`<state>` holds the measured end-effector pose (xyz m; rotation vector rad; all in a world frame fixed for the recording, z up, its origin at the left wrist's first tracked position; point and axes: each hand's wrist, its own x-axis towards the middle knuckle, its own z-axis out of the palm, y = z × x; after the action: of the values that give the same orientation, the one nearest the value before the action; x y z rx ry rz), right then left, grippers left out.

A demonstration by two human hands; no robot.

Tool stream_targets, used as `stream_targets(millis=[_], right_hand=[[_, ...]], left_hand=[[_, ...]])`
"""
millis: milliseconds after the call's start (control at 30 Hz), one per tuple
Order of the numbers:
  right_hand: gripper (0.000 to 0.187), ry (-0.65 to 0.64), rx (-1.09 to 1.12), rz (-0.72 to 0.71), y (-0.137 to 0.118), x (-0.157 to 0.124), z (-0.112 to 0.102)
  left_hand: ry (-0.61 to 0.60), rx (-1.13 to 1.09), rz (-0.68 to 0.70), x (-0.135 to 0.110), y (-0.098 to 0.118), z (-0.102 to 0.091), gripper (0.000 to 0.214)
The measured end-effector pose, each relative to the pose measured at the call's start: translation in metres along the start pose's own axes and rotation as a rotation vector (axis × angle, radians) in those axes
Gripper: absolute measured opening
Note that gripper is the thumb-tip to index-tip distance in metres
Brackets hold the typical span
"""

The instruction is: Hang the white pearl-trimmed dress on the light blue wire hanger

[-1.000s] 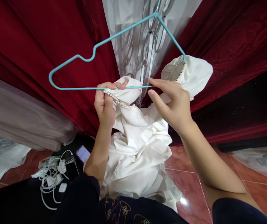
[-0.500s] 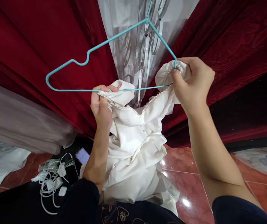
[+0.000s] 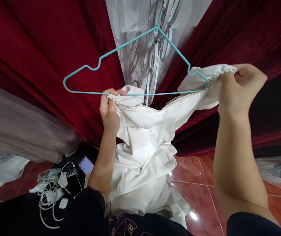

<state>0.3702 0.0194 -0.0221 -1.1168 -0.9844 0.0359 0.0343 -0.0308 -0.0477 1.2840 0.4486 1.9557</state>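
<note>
A white dress (image 3: 142, 147) with a pearl-trimmed neckline hangs down in front of me towards my lap. My left hand (image 3: 110, 108) is closed on the dress's left shoulder edge, with its fingers also over the lower bar of a light blue hanger (image 3: 128, 42). On the other side my right hand (image 3: 243, 87) pinches the beaded edge of the right sleeve and holds it stretched outward. The hanger's right end sits inside that sleeve opening, while its left end is bare. Up at the top, the hook overlaps a pale metal scrollwork stand, and I cannot tell whether it hangs there.
Dark red curtains (image 3: 44, 42) flank white drapery and the scrollwork stand (image 3: 152, 65). At lower left, tangled white cables (image 3: 48, 200), a lit phone (image 3: 86, 165) and a small white case (image 3: 63, 203) lie on a black surface. Reddish floor tiles (image 3: 191, 193) show at right.
My right hand has moved outward to the right, pulling the sleeve over the hanger's right end and stretching the neckline. The hanger has shifted slightly right; my left hand keeps its grip.
</note>
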Motion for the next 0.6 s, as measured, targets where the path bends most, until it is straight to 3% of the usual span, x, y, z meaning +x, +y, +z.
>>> stream_targets(millis=[100,200,267,333,400,500,600], right_hand=[[0.007,0.170,0.117,-0.270,0.014,-0.025,-0.008],[0.021,0.322,0.169,-0.488,0.009,-0.055,-0.013],[0.025,0.332,0.097,-0.612,-0.002,-0.070,-0.015],[0.022,0.238,0.003,-0.747,-0.016,-0.080,-0.014],[0.022,0.021,-0.062,-0.818,-0.030,-0.085,-0.010],[0.033,-0.372,-0.133,-0.693,-0.046,-0.089,0.001],[0.029,-0.562,-0.212,-0.507,-0.051,-0.089,0.011]], left_hand=[[0.023,-0.014,-0.049,0.000,-0.006,-0.002,0.023],[0.032,-0.029,-0.111,0.001,-0.011,-0.002,0.028],[0.038,-0.021,-0.137,0.001,-0.013,-0.001,0.031],[0.044,-0.004,-0.152,0.000,-0.014,0.002,0.032],[0.037,0.000,-0.169,-0.002,-0.014,0.004,0.032],[0.038,-0.023,-0.190,-0.005,-0.015,0.007,0.030],[0.053,-0.032,-0.187,-0.006,-0.016,0.007,0.026]])
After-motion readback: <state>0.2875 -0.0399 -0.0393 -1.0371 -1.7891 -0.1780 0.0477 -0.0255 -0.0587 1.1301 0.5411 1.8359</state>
